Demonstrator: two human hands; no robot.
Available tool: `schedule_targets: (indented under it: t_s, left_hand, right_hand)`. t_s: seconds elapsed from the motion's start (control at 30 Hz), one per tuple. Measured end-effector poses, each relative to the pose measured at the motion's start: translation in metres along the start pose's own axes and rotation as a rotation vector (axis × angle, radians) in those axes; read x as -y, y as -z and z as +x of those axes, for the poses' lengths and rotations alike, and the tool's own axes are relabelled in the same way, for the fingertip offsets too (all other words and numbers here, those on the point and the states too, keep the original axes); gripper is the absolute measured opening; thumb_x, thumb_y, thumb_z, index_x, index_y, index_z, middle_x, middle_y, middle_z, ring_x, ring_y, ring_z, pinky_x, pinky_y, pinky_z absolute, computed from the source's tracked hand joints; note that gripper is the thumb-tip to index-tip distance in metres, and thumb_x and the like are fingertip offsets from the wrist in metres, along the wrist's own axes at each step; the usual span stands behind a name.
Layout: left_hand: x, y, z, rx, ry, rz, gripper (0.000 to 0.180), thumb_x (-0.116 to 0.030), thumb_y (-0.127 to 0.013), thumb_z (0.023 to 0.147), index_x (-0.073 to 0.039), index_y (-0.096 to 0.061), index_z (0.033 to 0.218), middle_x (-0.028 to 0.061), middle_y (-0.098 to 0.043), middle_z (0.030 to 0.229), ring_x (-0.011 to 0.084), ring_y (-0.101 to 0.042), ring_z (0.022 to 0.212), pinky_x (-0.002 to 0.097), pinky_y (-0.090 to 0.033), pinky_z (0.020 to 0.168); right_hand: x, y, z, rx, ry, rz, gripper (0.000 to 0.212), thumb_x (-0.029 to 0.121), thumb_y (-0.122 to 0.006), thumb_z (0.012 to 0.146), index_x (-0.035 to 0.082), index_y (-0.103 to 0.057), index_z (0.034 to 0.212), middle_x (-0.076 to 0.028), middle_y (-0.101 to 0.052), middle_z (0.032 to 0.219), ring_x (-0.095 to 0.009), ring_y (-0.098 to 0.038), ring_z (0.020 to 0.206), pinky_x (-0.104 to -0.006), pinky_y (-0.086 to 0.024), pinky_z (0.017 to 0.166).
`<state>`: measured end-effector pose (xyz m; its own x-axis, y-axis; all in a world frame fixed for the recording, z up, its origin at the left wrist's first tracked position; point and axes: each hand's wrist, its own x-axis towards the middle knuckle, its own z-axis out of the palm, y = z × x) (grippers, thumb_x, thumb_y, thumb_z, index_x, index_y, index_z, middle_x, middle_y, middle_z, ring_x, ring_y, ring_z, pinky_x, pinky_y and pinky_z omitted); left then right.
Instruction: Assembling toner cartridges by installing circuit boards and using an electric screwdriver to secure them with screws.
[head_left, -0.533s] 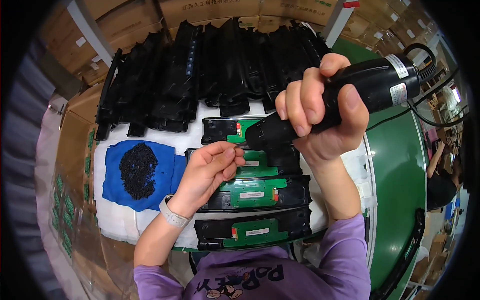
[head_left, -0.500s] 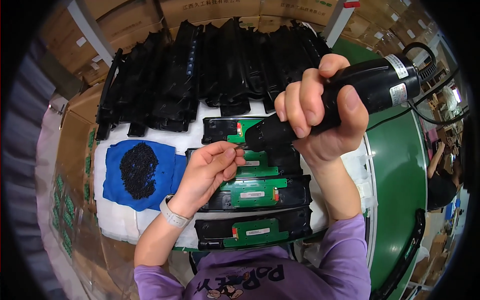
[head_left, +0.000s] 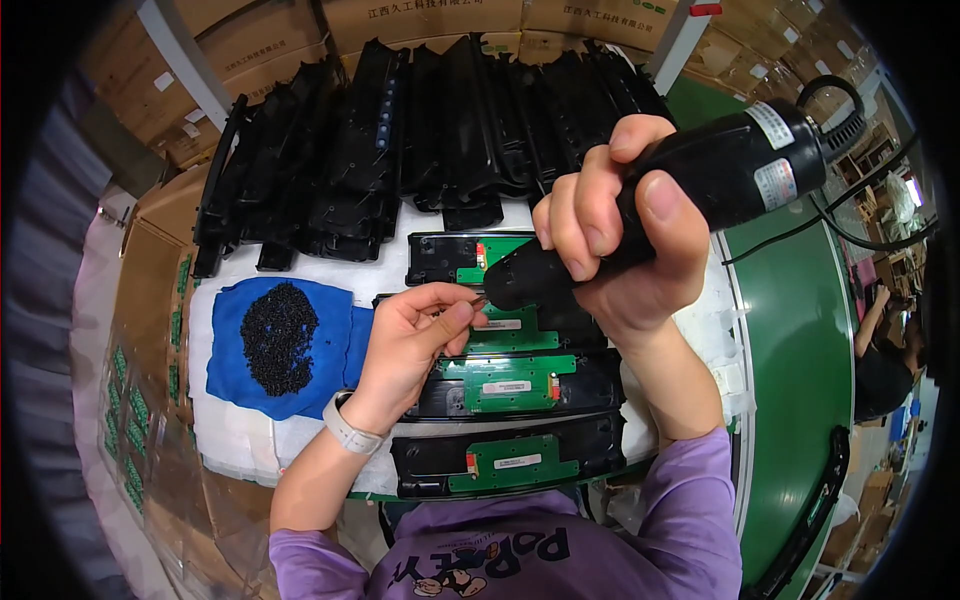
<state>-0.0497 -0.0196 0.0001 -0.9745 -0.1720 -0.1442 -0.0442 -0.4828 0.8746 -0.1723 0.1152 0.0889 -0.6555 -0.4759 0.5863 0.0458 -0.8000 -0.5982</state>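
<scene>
In my right hand [head_left: 645,235] is a black corded electric screwdriver [head_left: 725,165], fingers wrapped round its body. Its tapered nose slants down to the left, over the row of panels. My left hand [head_left: 415,335] is closed in a pinch at the tip of that nose; whatever its fingertips hold is too small to name. Below the hands lie several black plastic panels with green circuit boards. One board [head_left: 515,338] is directly under the tool, partly hidden. Nearer me are another board [head_left: 505,387] and the nearest panel [head_left: 420,465].
To the left, a heap of small black screws [head_left: 280,340] lies on a blue cloth [head_left: 230,370]. Many black plastic housings [head_left: 455,130] are stacked at the back. Cardboard boxes [head_left: 400,30] stand behind them. A black cable [head_left: 860,225] trails from the screwdriver at the right.
My right hand and the screwdriver have shifted slightly left and down. The left hand keeps its pinch at the tool's tip, moving very little.
</scene>
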Motion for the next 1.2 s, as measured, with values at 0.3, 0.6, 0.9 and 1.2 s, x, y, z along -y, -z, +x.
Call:
schedule_targets:
  t_s: [0.3,0.6,0.9,1.2]
  left_hand:
    - [0.003,0.002,0.0,0.03,-0.027,-0.168,0.018,-0.006,-0.062,0.087,0.004,-0.062,0.101,0.0098,-0.066,0.083,0.0071,-0.049,0.056,0.0184,-0.04,0.052]
    - [-0.007,0.003,0.0,-0.086,0.048,0.275,0.014,-0.005,-0.064,0.084,0.005,-0.065,0.094,0.0065,-0.064,0.075,0.0039,-0.048,0.054,0.0159,-0.036,0.049]
    - [-0.011,0.015,0.004,-0.115,-0.053,0.239,0.009,-0.004,-0.063,0.084,0.001,-0.063,0.092,0.0041,-0.065,0.077,0.005,-0.057,0.065,0.0168,-0.043,0.059]
    - [-0.012,0.018,0.005,-0.102,-0.024,0.149,0.014,0.0,-0.06,0.085,0.001,-0.061,0.099,0.007,-0.065,0.085,0.0071,-0.058,0.069,0.0185,-0.045,0.065]
  right_hand:
    - [-0.004,0.006,0.003,-0.217,0.006,0.056,0.021,0.021,-0.052,0.086,0.005,-0.046,0.099,-0.004,-0.044,0.056,-0.015,-0.043,0.041,-0.0315,-0.039,0.046]
    - [0.009,0.027,0.015,-0.052,-0.112,-0.199,0.021,0.024,-0.049,0.088,0.005,-0.049,0.098,-0.001,-0.042,0.057,-0.011,-0.039,0.042,-0.0292,-0.037,0.049]
    - [-0.009,0.06,0.014,-0.048,-0.199,-0.496,0.023,0.012,-0.061,0.077,0.0,-0.047,0.09,-0.006,-0.043,0.052,-0.013,-0.04,0.039,-0.0262,-0.033,0.039]
    - [-0.014,0.064,0.012,-0.007,-0.246,-0.497,0.022,0.011,-0.065,0.075,0.001,-0.048,0.083,-0.005,-0.045,0.053,-0.013,-0.044,0.04,-0.0249,-0.034,0.039]
